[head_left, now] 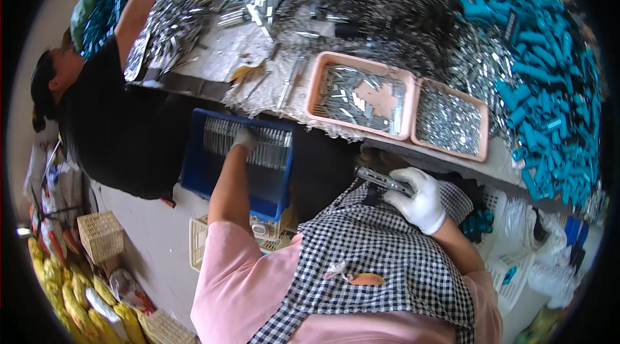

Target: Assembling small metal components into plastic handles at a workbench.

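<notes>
left hand (244, 139) in blue bin (266, 182), right hand (420, 200) holding metal piece (382, 178)

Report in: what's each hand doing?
Left hand at metal strips in blue bin, grip unclear. Right hand holding metal piece. Co-worker apart, at left.

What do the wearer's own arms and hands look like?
Right hand: white glove ending at the wrist. Left hand: a pale glove too, too small in view for detail. Forearms are uncovered; the pink sleeves end around the elbows.
</notes>
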Action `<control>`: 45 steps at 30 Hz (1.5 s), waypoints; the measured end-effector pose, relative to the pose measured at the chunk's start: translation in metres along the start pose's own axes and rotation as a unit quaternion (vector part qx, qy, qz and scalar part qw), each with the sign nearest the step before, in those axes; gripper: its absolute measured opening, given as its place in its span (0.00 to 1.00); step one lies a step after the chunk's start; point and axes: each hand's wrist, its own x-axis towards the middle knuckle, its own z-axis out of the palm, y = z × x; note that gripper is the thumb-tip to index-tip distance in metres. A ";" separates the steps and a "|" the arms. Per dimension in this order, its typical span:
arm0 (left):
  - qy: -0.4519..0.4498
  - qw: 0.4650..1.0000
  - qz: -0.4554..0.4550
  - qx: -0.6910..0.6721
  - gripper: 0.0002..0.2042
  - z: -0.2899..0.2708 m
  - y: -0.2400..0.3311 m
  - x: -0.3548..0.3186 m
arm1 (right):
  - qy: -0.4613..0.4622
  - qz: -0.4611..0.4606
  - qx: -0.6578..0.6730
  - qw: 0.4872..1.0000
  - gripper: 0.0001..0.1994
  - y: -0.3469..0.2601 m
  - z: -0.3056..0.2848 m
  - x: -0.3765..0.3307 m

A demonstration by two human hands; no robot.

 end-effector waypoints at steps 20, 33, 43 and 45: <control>0.032 0.611 0.013 -0.791 0.15 -0.167 0.285 -0.218 | 0.116 -0.064 -0.067 0.989 0.15 0.010 -0.020 -0.032; 0.033 0.636 0.058 -0.769 0.03 -0.182 0.316 -0.231 | 0.176 -0.091 -0.068 0.978 0.16 0.021 -0.036 -0.047; -0.126 0.620 0.084 -0.770 0.11 -0.170 0.329 -0.241 | 0.202 -0.125 -0.060 0.970 0.15 0.021 -0.040 -0.046; -0.150 0.617 0.100 -0.766 0.13 -0.173 0.326 -0.239 | 0.207 -0.129 -0.045 0.969 0.16 0.023 -0.044 -0.046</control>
